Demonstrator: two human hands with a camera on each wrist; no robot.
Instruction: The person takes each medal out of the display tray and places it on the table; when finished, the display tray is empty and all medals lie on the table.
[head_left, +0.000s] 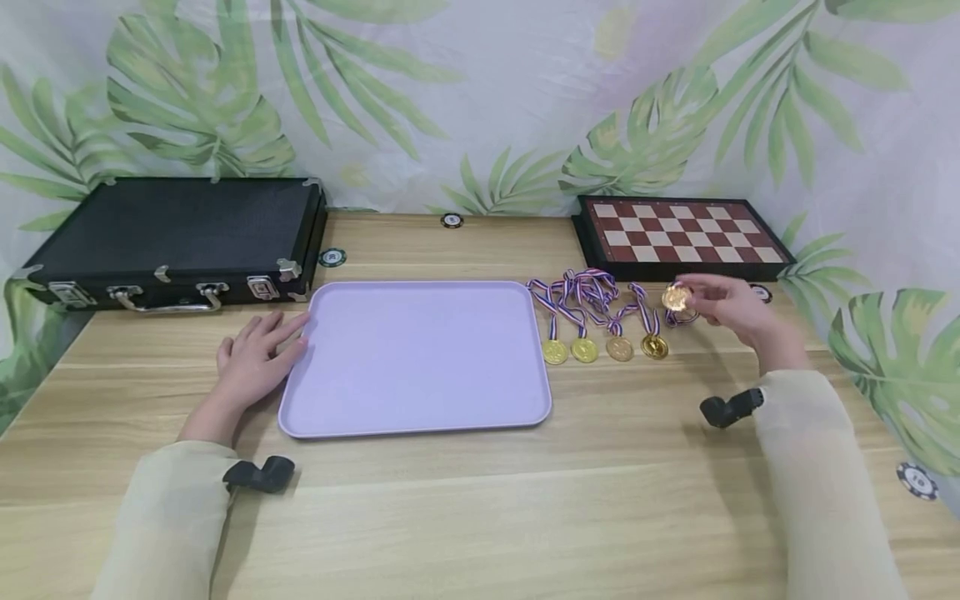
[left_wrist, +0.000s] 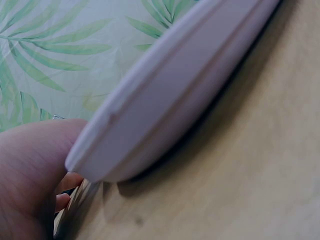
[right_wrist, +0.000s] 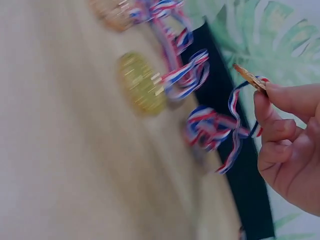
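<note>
My right hand (head_left: 726, 310) pinches a bronze-coloured medal (head_left: 676, 297) between thumb and forefinger, lifted over the right end of a row of medals. In the right wrist view, that medal appears edge-on, and its red, white and blue ribbon (right_wrist: 234, 107) trails down to a bunched coil. Several gold and bronze-toned medals (head_left: 584, 350) lie side by side, their striped ribbons (head_left: 592, 292) tangled behind them. My left hand (head_left: 258, 354) rests on the table, fingers relaxed, with fingertips at the left rim of a lilac tray (head_left: 420, 358). Nothing lies on the tray.
A black hard case (head_left: 180, 225) with metal latches stands at the back left. At the back right is a chessboard box (head_left: 682, 237), close behind the medals. Poker chips (head_left: 332, 257) are scattered around the table, one chip (head_left: 917, 481) at the right edge.
</note>
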